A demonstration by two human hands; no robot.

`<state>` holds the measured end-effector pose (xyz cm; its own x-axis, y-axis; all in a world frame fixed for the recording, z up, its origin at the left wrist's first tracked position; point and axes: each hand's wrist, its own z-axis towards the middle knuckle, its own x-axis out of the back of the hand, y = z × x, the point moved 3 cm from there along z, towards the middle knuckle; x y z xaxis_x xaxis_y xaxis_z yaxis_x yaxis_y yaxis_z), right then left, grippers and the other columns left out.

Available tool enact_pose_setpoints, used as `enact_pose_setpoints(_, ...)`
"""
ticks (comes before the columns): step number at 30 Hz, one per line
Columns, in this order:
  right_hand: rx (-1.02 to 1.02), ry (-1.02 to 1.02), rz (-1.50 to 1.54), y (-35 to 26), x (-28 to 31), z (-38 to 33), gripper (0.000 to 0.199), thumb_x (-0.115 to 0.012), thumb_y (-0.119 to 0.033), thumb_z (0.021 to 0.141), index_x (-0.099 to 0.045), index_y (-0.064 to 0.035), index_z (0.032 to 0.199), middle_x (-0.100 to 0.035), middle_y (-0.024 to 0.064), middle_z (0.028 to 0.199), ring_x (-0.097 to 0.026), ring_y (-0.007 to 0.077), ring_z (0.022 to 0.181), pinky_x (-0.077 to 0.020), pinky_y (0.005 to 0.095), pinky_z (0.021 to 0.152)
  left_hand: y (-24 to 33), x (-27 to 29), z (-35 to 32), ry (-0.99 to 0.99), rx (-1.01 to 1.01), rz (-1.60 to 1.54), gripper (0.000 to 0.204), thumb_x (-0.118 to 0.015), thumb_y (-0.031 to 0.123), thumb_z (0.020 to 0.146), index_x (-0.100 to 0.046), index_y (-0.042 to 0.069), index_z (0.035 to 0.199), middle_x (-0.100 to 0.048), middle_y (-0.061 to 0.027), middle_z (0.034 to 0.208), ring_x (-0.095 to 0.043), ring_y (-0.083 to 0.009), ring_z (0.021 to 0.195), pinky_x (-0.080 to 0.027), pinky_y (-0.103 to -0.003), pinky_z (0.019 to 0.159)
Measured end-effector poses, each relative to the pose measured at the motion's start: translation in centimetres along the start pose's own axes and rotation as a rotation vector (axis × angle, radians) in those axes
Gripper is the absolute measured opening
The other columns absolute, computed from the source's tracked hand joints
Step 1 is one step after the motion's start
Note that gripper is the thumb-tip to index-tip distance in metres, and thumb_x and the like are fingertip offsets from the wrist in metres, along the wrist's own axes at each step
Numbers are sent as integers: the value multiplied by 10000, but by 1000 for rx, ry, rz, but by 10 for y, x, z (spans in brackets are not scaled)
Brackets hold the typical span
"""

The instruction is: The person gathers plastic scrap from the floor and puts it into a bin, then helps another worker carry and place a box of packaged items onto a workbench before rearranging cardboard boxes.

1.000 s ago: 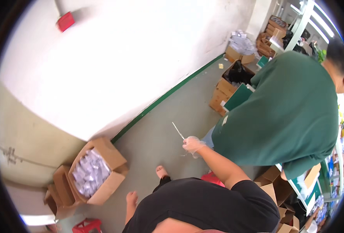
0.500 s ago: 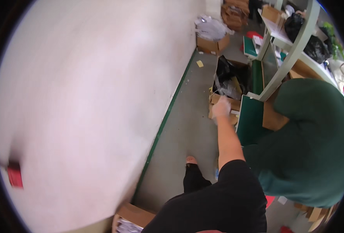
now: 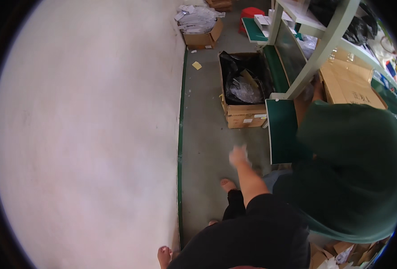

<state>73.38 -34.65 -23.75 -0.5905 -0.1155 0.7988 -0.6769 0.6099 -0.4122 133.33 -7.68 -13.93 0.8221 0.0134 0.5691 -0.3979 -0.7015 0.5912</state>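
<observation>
My right hand (image 3: 239,155) hangs out over the grey floor, short of the lined carton and left of the green board. It is smeared by motion, with a whitish, see-through patch about the fingers. Whether it holds anything does not show. Low in the picture, beside the white wall, my left hand (image 3: 164,256) has its fingers curled in; anything inside them is hidden. The cardboard carton (image 3: 247,110) ahead is lined with a black bag and has crumpled clear plastic (image 3: 244,91) inside.
A co-worker in a green top (image 3: 355,170) bends at the right by a cardboard box (image 3: 348,83) and a white-framed rack (image 3: 326,51). The green board (image 3: 282,130) juts into the aisle. Another carton (image 3: 203,39) of plastic stands by the wall (image 3: 95,134), with a red stool (image 3: 251,18) beyond.
My right hand has drawn back from the lined carton to over the floor. My left hand has come into view at the bottom. The view has turned, and a cardboard box now shows by the co-worker.
</observation>
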Motion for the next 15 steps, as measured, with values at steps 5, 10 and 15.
enact_pose_setpoints(5, 96, -497, -101, 22, -80, -152, 244, -530, -151, 801, -646, -57, 993, -482, 234, 1119, -606, 385, 957, -488, 436, 831, 32, -6, 33, -285, -114, 75, 219, -552, 124, 862, -576, -30, 1014, -642, -118, 823, -626, -185, 696, -522, -294, 662)
enact_pose_setpoints(10, 30, -385, 10, 29, -43, -270, 218, -521, -158, 802, -694, -57, 887, -625, 191, 956, -647, 351, 884, -511, 437, 766, -39, -9, 125, -438, -255, 699, 193, -572, 159, 847, -629, -22, 884, -654, -111, 751, -615, -191, 681, -496, -323, 655)
enact_pose_setpoints(15, -210, 48, 33, 114, -66, -360, 209, -539, -163, 793, -716, -60, 834, -683, 177, 881, -665, 327, 851, -525, 432, 734, -25, -41, 167, -623, -408, 813, 210, -572, 180, 843, -633, -19, 863, -652, -118, 738, -612, -196, 679, -491, -333, 653)
